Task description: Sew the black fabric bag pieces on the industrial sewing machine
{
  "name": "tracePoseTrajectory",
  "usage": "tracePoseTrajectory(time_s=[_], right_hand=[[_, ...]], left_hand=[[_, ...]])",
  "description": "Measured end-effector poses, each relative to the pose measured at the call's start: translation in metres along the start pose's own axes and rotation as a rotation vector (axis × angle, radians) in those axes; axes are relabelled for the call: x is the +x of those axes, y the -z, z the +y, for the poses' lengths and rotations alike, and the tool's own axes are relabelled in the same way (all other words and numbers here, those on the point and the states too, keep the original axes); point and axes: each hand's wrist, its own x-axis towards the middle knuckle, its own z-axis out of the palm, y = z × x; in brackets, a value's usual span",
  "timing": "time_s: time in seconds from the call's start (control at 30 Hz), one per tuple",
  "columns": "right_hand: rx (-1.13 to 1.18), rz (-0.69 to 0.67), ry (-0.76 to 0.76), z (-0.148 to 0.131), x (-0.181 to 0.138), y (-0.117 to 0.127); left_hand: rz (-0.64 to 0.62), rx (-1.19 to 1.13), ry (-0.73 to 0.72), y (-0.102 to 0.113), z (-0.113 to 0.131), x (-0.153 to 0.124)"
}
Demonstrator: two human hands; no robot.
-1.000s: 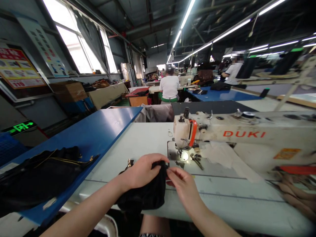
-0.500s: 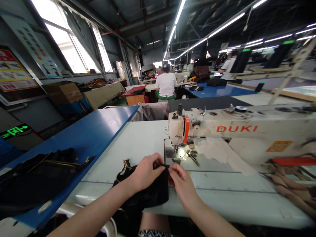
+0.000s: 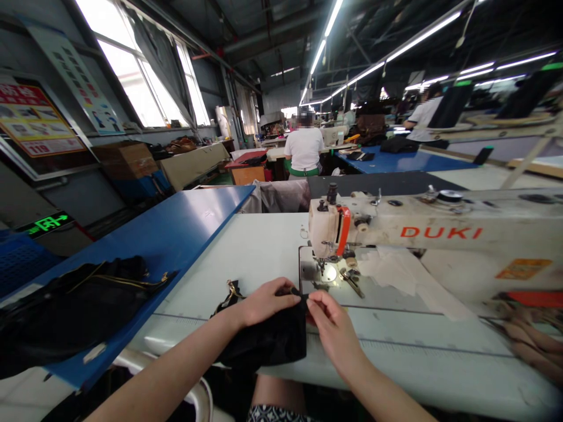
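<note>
A piece of black fabric (image 3: 277,340) with a gold zipper (image 3: 229,293) at its left end lies at the front of the sewing machine table, partly hanging over the edge. My left hand (image 3: 270,302) is closed on its upper edge, thumb on top. The fingertips of my right hand (image 3: 328,313) pinch the upper right corner of the same cloth. Both hands are just in front of the sewing machine (image 3: 329,228), whose lit needle plate (image 3: 328,272) lies a little beyond them. What lies under my left fingers is hidden.
Right of the needle lie small scissors (image 3: 352,282) and white sheet material (image 3: 407,275). On the left, a blue table (image 3: 197,217) carries a black zippered item (image 3: 83,310). A person in a white shirt (image 3: 304,149) sits further back; another person (image 3: 424,120) is at the right.
The view has shifted slightly, so the machine and tables sit a bit further right. Both hands keep their hold on the black fabric, with hardly any movement.
</note>
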Motion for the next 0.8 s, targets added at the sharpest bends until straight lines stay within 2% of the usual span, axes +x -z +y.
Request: tracePoseTrajectory(time_s=[0.17, 0.27, 0.43, 0.53, 0.67, 0.73, 0.8], right_hand=[[-0.046, 0.026, 0.003, 0.001, 0.001, 0.005], [-0.01, 0.026, -0.045, 0.003, 0.003, 0.006], [0.02, -0.025, -0.123, 0.002, 0.012, 0.019], [-0.244, -0.104, -0.011, -0.011, 0.025, 0.058], [-1.006, 0.068, 0.358, -0.025, 0.043, 0.149], [-1.336, 0.082, 0.422, -0.023, 0.048, 0.191], [-1.524, 0.019, 0.442, -0.016, 0.05, 0.219]], left_hand=[[0.125, -0.018, -0.064, -0.008, -0.005, 0.001], [0.164, 0.005, -0.108, -0.013, -0.005, 0.003], [0.146, 0.192, -0.187, -0.013, 0.0, 0.019], [0.094, 0.289, -0.234, -0.007, 0.002, 0.037], [0.029, 0.363, -0.215, -0.001, 0.0, 0.058], [0.023, 0.348, -0.199, -0.001, -0.004, 0.064], [0.028, 0.324, -0.195, -0.002, -0.007, 0.067]])
